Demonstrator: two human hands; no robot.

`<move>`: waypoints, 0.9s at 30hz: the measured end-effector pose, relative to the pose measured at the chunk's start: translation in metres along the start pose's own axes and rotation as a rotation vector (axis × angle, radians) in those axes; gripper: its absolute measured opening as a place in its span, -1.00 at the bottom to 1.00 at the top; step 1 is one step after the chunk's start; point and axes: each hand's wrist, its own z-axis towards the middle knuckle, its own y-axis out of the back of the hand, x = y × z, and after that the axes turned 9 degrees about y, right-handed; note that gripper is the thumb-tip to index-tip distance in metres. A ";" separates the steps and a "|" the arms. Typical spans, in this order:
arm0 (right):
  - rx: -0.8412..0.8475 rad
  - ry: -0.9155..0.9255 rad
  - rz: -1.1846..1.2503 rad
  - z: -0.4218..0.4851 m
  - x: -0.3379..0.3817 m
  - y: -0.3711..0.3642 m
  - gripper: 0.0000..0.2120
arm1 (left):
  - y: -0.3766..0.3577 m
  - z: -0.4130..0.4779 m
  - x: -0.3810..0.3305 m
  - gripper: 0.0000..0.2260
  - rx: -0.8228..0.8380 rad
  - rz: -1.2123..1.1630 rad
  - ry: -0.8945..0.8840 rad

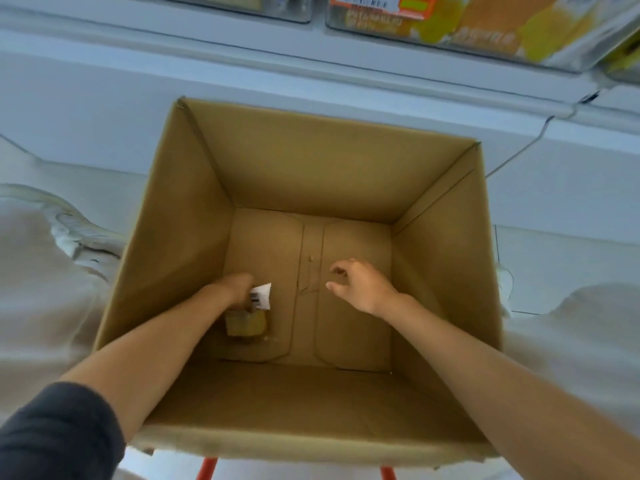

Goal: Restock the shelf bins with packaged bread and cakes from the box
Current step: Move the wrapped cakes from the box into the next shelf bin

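A deep cardboard box (pixel 346 161) stands open below me, with both my arms reaching inside it. My left hand (pixel 237 289) grips a small packaged cake (pixel 246 323) by its top, where a white barcode label sticks up; the pack sits at the box floor, near the left wall. My right hand (pixel 360 284) hovers over the middle of the box floor with its fingers loosely spread and holding nothing. I see no other package on the box floor.
Clear shelf bins (pixel 467 32) with yellow and orange packaged goods hang along the top right, behind the box. A white shelf ledge (pixel 311 74) runs across below them. Red legs (pixel 206 469) show under the box's near edge. Pale fabric lies at both sides.
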 end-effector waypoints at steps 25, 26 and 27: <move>-0.615 0.133 0.991 -0.087 0.075 0.210 -0.63 | 0.207 -0.243 -0.169 -0.75 -0.575 -1.256 -0.526; -0.686 0.142 0.958 -0.090 0.071 0.216 -0.66 | 0.211 -0.245 -0.177 -0.80 -0.595 -1.198 -0.574; -0.753 0.155 0.932 -0.093 0.066 0.225 -0.68 | 0.218 -0.247 -0.186 -0.78 -0.604 -1.152 -0.624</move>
